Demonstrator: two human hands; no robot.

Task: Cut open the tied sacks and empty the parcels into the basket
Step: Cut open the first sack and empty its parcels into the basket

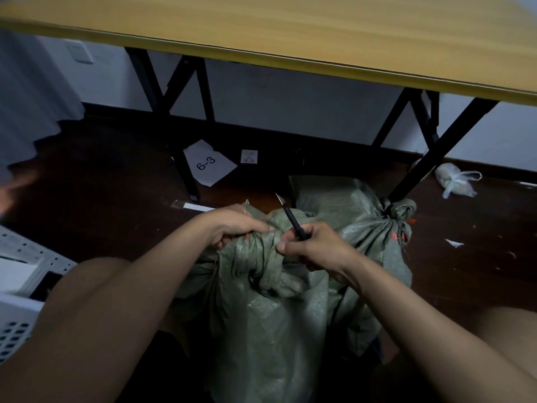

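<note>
A green woven sack point(270, 315) stands on the floor between my knees, its neck bunched into a knot. My left hand point(232, 225) grips the gathered neck on the left side. My right hand point(313, 245) pinches the knot from the right while holding a slim black craft knife point(293, 219), blade tip pointing up and away. A second green sack point(363, 216) lies behind, its neck tied in a knot at the right. A white perforated basket point(17, 330) shows at the left edge.
A wooden folding table point(290, 33) with black legs point(180, 135) stands over the dark floor ahead. A sheet marked 6-3 point(207, 164) lies under it, and a tied clear plastic bag point(456, 180) sits at the right by a table leg.
</note>
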